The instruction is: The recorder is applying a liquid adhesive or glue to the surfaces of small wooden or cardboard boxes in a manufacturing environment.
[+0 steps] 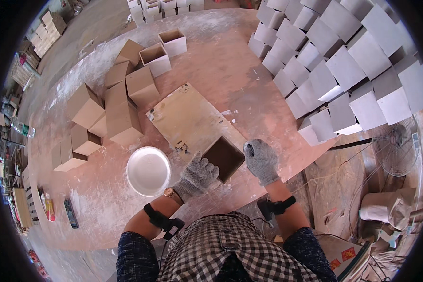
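Observation:
An open-topped brown cardboard box stands between my hands, its dark inside facing up, on the near end of a stained tan board. My left hand, in a grey knitted glove, is closed with curled fingers against the box's left side. At the box's right corner is my right hand, gloved the same way and closed like a fist. Whatever its fingers hold, if anything, is hidden. Just left of my left hand sits a round white tub with white contents.
Several brown boxes lie in a group at the table's left, two white-sided boxes beyond them. Stacked white boxes fill the right side. A dark remote-like object lies near left. A fan stands past the right edge.

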Motion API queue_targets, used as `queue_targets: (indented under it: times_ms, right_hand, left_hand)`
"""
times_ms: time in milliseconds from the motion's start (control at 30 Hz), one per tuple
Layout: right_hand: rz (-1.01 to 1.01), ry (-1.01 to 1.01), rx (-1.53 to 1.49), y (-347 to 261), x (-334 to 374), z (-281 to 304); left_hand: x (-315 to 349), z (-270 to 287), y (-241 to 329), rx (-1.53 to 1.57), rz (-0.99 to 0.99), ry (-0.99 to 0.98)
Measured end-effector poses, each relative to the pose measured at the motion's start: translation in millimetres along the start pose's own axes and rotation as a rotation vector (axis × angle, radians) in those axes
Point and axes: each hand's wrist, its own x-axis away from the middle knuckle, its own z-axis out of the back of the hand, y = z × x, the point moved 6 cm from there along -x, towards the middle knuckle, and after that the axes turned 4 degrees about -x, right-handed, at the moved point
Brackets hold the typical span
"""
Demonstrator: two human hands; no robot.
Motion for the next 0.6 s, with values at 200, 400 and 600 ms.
queue_targets:
  times_ms: [200, 400, 600]
  right_hand:
    - [-0.153, -0.196, 0.083, -36.0, 26.4, 0.1]
    - [-0.154, -0.439, -0.259, -89.4, 59.2, 1.8]
    - [-0.280, -0.215, -0.033, -20.0, 22.6, -6.8]
  left_hand:
    - [2.7, 1.4, -2.8, 0.037, 0.005, 0.075]
    - [0.2, 6.5, -5.7, 0.095, -0.041, 0.107]
    - [1.5, 3.9, -4.4, 0.117, -0.081, 0.128]
